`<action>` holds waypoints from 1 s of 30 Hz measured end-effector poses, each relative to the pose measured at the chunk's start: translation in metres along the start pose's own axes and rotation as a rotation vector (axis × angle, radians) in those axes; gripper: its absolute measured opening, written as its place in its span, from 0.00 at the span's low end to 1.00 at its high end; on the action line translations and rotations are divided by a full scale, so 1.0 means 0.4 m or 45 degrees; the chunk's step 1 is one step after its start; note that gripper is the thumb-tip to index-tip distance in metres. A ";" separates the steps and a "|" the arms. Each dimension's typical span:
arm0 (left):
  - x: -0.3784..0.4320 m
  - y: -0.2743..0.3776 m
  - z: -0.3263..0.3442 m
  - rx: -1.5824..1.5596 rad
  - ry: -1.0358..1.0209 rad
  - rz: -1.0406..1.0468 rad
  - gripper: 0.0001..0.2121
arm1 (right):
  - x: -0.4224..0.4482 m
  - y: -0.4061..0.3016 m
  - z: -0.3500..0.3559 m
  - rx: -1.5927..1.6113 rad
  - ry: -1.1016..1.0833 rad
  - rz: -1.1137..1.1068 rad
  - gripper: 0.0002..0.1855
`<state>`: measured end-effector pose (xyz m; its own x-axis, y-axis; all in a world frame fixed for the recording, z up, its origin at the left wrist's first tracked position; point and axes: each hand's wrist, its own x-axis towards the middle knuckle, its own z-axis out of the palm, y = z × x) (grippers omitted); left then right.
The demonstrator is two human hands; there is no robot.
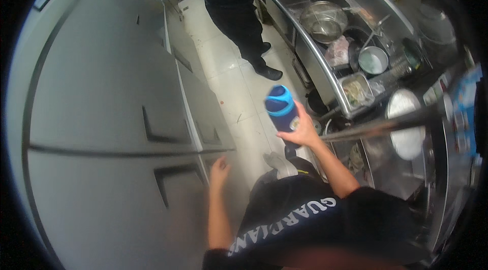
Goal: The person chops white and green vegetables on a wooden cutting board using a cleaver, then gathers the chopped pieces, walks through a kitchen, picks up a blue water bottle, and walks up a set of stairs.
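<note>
A dark blue drinking bottle (pixel 283 115) with a light blue ring and loop at its lid is gripped around the side by my right hand (pixel 301 129). It tilts over the tiled floor, and a small label shows near my fingers. My left hand (pixel 220 169) hangs beside the lower door of a large stainless steel refrigerator (pixel 106 79). Its fingers are loosely bent, with nothing visible in them. Whether it touches the door edge I cannot tell. A recessed handle (pixel 179 173) lies just left of it.
Ahead, a co-worker (pixel 236 14) in dark clothes stands in the aisle, arm over a steel sink counter (pixel 328 75). The counter holds a strainer (pixel 324 22), a round pot (pixel 373 60) and a food container (pixel 355 90). A metal rack (pixel 381 125) stands close on my right.
</note>
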<state>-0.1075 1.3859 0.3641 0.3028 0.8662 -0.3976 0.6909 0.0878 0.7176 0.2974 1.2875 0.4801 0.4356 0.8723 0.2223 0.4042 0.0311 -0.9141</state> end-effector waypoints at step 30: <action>1.853 1.137 -0.800 -0.285 0.143 0.266 0.22 | 2.582 0.177 0.743 0.166 0.082 0.025 0.61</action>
<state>0.2213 2.2251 0.5789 0.3402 0.9245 -0.1717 0.4563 -0.0026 0.8898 0.5366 2.3356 0.5441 0.4945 0.8405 0.2214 0.2890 0.0813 -0.9539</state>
